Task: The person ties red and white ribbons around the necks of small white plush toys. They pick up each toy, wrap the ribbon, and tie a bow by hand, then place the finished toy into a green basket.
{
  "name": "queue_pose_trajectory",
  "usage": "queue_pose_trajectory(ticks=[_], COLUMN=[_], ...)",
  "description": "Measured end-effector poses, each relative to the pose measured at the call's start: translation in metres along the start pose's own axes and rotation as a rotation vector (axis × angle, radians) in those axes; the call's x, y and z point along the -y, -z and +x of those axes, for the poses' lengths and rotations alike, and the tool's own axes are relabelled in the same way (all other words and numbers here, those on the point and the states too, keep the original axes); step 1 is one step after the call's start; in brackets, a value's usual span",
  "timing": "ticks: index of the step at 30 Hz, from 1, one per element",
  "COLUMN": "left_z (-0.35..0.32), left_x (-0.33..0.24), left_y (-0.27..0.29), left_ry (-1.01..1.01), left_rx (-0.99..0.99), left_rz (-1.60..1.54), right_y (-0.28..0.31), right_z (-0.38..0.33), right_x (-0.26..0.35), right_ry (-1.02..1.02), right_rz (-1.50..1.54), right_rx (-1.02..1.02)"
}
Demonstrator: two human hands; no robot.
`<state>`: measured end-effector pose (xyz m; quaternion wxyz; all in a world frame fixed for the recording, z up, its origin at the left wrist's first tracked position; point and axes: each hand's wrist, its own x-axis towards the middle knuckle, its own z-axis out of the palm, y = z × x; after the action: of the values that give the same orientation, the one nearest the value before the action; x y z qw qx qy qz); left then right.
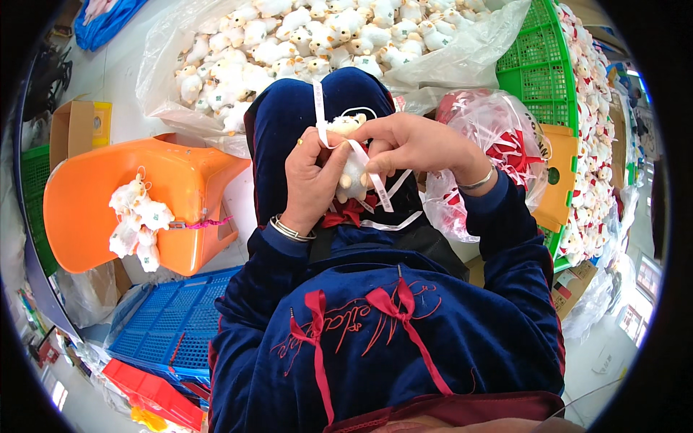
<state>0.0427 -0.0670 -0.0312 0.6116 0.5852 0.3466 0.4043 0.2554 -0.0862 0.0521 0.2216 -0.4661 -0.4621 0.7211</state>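
Above my lap I hold a small white plush toy [352, 180] with a cream head and a loop of string at its top. A pale pink printed ribbon [320, 108] runs round its neck, with one end sticking up and the other hanging down in front. My left hand [312, 173] grips the toy's left side, thumb and fingers pressed on the ribbon at the neck. My right hand [411, 144] pinches the ribbon on the other side, its fingers closed close to the toy's head. Red ribbon [345, 213] and more pale strips lie on my lap below.
An orange chair [79, 202] at the left bears several finished-looking plush toys [137, 216]. Ahead, a clear plastic sheet [162, 86] holds a heap of white toys [303, 43]. Right, a plastic bag [498, 123] with red ribbons stands beside green crates [538, 54]. A blue crate [170, 317] stands lower left.
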Motion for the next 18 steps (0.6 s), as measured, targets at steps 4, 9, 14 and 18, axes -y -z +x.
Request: queue_pose_trajectory(ticks=[4, 9, 14, 18], left_z=[0.001, 0.000, -0.001, 0.001], left_x=[-0.006, -0.001, 0.004, -0.001], left_y=[-0.003, -0.003, -0.002, -0.004], left_ry=[0.033, 0.053, 0.042, -0.078], left_rx=[0.004, 0.024, 0.011, 0.019], left_rz=[-0.038, -0.075, -0.114, -0.131], right_y=[-0.001, -0.015, -0.026, -0.039], right_z=[0.005, 0.011, 0.020, 0.027], right_x=[-0.005, 0.009, -0.016, -0.028], right_ry=[-0.044, -0.150, 0.418, 0.353], right_rz=[0.024, -0.432, -0.991, -0.894], right_rx=[-0.075, -0.270, -0.638, -0.702])
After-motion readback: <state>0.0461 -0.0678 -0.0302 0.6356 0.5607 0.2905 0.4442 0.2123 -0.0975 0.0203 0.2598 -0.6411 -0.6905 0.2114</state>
